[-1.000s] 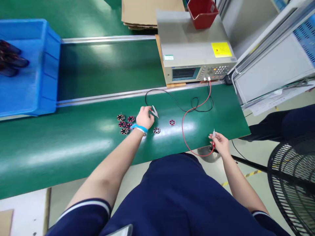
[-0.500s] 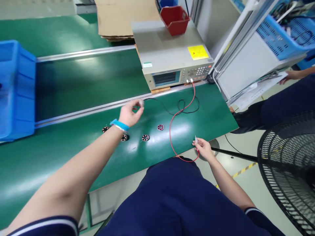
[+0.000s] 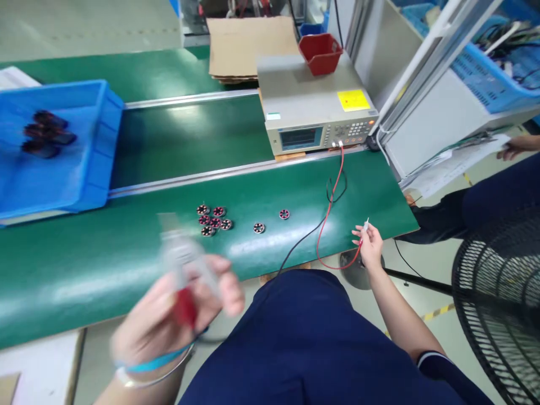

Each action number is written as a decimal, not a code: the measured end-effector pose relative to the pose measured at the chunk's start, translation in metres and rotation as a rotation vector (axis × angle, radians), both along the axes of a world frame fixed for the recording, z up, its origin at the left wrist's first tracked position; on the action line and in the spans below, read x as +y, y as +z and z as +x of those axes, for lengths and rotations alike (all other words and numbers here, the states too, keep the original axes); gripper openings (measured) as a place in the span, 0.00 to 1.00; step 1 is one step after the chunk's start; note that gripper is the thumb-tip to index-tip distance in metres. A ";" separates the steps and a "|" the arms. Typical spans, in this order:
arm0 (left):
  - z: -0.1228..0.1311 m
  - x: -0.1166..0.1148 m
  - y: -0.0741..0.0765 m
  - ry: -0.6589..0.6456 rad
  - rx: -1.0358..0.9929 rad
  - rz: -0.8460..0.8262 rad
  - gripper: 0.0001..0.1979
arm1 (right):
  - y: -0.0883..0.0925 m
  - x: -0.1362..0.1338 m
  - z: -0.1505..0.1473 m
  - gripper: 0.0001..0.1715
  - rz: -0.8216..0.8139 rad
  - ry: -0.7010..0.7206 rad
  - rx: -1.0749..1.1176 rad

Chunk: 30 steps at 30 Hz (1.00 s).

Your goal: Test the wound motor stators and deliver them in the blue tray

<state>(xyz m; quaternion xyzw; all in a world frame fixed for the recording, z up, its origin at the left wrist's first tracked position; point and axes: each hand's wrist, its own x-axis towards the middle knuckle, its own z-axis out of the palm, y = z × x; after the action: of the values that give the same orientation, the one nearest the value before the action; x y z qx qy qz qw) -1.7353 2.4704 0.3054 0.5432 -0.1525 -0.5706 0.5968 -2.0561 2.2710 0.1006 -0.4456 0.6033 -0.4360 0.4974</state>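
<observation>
Now lifting black-wire clip in curled fingers of left hand; still pinching red-wire clip in right hand; so touching no rings.

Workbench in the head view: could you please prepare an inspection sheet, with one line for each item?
Surface: green bench, glossy with reflections.
Job's things: six rings clustered; two rings lie apart, to the right.
Clutter: cardboard; red bin on the meter; dark parts in the blue crate.
Hands: left hand, blurred, holds a clip; right hand holds a second clip.
Cables: red cable links meter and second clip; black cable runs toward left hand.
Surroundings: fan and another person's hand, at right.
</observation>
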 end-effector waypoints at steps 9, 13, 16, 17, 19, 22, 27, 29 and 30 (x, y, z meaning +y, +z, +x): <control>-0.044 0.018 -0.193 0.388 0.147 0.265 0.23 | 0.018 0.006 0.134 0.24 -0.033 0.915 -0.201; -0.040 0.007 -0.221 0.532 0.172 0.288 0.21 | -0.030 0.027 0.197 0.27 0.214 0.898 -0.272; -0.033 -0.003 -0.228 0.549 0.228 0.267 0.20 | -0.055 0.041 0.211 0.28 0.199 0.795 -0.265; -0.032 -0.005 -0.229 0.545 0.248 0.249 0.20 | -0.058 0.044 0.211 0.28 0.164 0.783 -0.260; -0.031 -0.007 -0.231 0.535 0.282 0.213 0.20 | -0.060 0.048 0.209 0.27 0.091 0.767 -0.245; -0.032 -0.009 -0.230 0.514 0.326 0.191 0.18 | -0.058 0.051 0.208 0.26 0.027 0.725 -0.207; -0.033 -0.013 -0.229 0.503 0.360 0.198 0.13 | -0.059 0.053 0.213 0.28 -0.061 0.676 -0.138; -0.033 -0.015 -0.228 0.502 0.362 0.193 0.12 | -0.060 0.054 0.215 0.29 -0.067 0.677 -0.127; -0.034 -0.016 -0.228 0.505 0.362 0.193 0.11 | -0.060 0.054 0.215 0.29 -0.063 0.679 -0.125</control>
<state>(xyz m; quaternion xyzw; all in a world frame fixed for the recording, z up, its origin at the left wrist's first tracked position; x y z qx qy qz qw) -1.7688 2.4545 0.0773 0.5076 0.1506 -0.5038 0.6825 -1.8411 2.3250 0.0405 -0.6085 0.3750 -0.2907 0.6361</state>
